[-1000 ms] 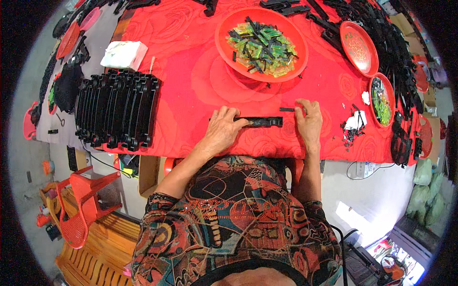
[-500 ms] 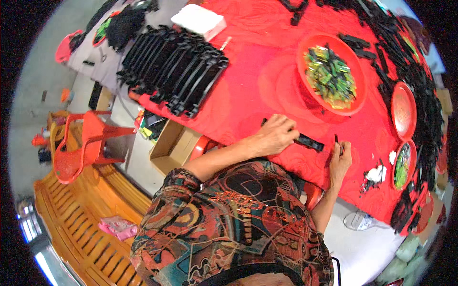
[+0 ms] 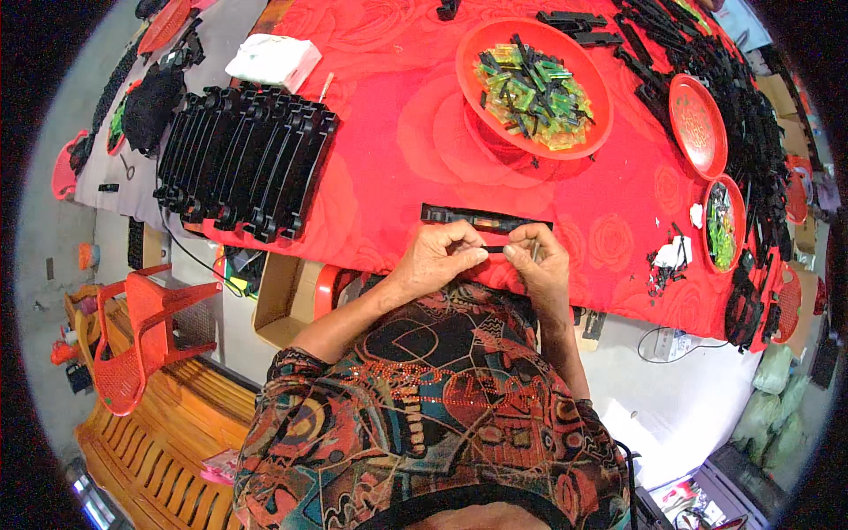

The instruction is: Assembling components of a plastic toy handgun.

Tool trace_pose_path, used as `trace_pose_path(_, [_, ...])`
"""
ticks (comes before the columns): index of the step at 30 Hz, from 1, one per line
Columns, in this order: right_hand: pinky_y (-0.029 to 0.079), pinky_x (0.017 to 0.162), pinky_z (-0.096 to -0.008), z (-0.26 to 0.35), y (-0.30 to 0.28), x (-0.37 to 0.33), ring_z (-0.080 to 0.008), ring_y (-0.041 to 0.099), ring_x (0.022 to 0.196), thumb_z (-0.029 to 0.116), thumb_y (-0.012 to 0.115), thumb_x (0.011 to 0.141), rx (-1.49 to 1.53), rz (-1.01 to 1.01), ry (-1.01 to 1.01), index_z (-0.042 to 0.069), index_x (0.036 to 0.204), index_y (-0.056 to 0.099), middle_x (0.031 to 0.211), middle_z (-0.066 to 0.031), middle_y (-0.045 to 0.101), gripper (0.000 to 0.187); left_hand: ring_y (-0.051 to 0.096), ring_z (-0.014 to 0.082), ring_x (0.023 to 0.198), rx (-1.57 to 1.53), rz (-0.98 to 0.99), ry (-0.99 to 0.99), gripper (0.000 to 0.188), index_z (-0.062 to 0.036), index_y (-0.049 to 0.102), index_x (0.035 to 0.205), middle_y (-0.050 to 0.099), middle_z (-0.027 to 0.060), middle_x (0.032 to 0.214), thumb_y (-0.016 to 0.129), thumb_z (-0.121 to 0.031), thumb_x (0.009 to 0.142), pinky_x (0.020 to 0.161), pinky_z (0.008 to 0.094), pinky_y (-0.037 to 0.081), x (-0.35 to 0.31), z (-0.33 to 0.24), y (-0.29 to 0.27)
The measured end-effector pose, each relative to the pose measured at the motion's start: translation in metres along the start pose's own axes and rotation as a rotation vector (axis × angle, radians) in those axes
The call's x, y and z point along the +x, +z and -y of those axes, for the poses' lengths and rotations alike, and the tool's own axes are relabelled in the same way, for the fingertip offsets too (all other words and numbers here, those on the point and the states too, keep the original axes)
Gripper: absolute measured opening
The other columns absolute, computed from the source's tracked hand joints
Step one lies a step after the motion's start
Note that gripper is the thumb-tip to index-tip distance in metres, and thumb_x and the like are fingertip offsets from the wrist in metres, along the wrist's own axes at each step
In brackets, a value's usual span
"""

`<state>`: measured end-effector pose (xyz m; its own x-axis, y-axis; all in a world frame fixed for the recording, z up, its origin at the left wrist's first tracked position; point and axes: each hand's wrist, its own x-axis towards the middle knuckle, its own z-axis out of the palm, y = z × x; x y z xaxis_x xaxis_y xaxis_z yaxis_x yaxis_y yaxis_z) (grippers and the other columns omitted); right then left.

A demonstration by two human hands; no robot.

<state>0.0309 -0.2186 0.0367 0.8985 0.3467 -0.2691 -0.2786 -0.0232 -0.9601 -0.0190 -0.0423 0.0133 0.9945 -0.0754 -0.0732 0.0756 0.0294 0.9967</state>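
Left hand [image 3: 435,258] and right hand [image 3: 543,265] pinch left and right ends of small black strip [image 3: 496,249]; looks light, stiffish; we'd hold just the ends.

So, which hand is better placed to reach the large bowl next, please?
The right hand, probably: it's nearer the large bowl than the left hand, though both hold one black strip.

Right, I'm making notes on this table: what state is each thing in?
Left hand: pinching the strip
Right hand: pinching the strip
Strip: held between both hands
Long part: lying on the cloth
Cloth: spread out
Large bowl: holding yellow, green and black pieces
Black frames: lined up in a row
Carton: open
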Motion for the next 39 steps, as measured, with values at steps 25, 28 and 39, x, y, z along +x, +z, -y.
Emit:
trace_pose_path(25, [0.030,0.045,-0.0241,-0.022,-0.015,0.036,-0.0043,0.037,0.051,0.010,0.064,0.078,-0.514,-0.123,-0.020,-0.001,0.069,0.058,0.054,0.0040,0.044,0.015,0.055,0.0288,0.083,0.845,-0.326,0.465,0.020,-0.0009,0.060,0.090,0.058,0.0117,0.088,0.066,-0.005,0.071,0.073,0.0372,0.042,0.012,0.004,-0.039])
trace_pose_path(28, [0.034,0.046,-0.0270,-0.020,-0.007,0.039,-0.0069,0.040,0.051,0.013,0.065,0.077,-0.503,-0.099,-0.014,-0.002,0.070,0.058,0.052,0.0000,0.045,0.017,0.054,0.0286,0.088,0.884,-0.283,0.438,0.023,-0.0011,0.059,0.092,0.057,0.0118,0.093,0.066,-0.005,0.071,0.076,0.0374,0.041,0.013,0.008,-0.037])
trace_pose_path(39, [0.040,0.050,-0.0338,-0.014,-0.002,0.048,-0.0164,0.049,0.051,0.017,0.064,0.075,-0.814,-0.039,-0.034,0.000,0.069,0.054,0.054,-0.0104,0.051,0.020,0.052,0.0314,0.086,0.824,-0.202,0.365,0.022,-0.0012,0.057,0.093,0.056,0.0125,0.090,0.064,-0.008,0.073,0.075,0.0403,0.041,0.015,0.016,-0.038])
